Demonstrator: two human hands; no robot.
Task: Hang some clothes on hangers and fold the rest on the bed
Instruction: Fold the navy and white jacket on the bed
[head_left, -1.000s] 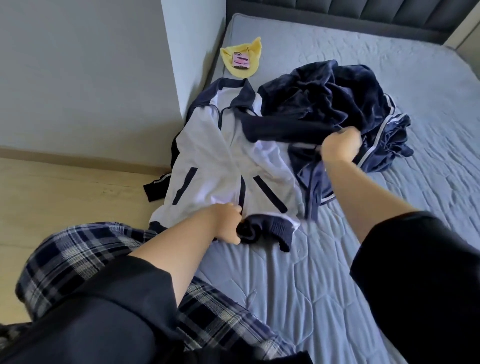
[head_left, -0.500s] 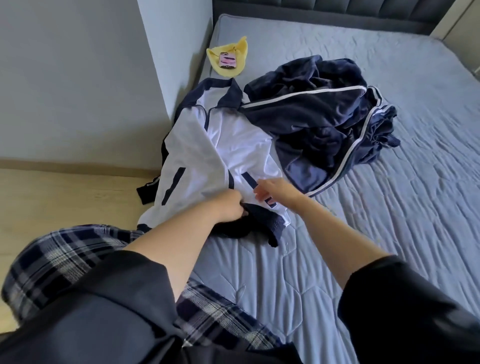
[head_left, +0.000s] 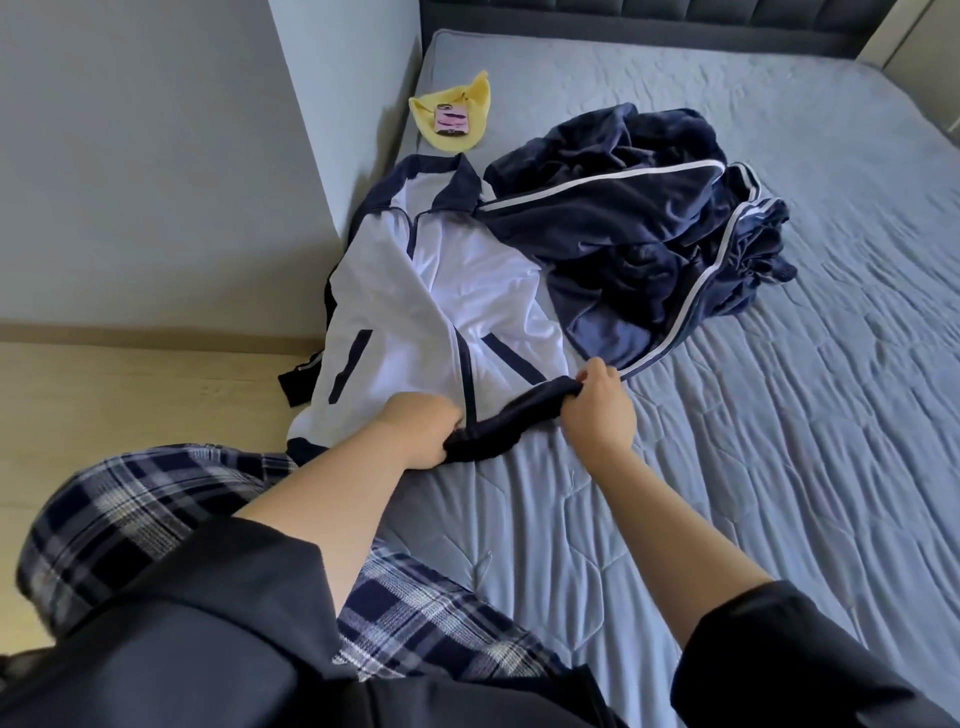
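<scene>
Bed: grey quilted cover, rumpled; wall corner against its left edge, wood floor below.
Jacket: white with navy trim, spread front-up along the bed's left edge, collar toward the headboard, one cuff hanging off the side.
Hem: navy ribbed band, bunched and raised a little between both hands.
Left hand: curled round the hem by the zip's foot.
Right hand: gripping the hem's right end, fingers folded over the band.
Pile: navy clothes with white piping, heaped just right of the jacket and overlapping its shoulder; possibly two garments, hard to count.
Cloth: yellow, near the headboard, phone on top.
Handling: light, soft, smooth-looking fabric, likely to sag and slide; ribbed hem and collar firmer, so best gripped there, or at the shoulders for a hanger.
</scene>
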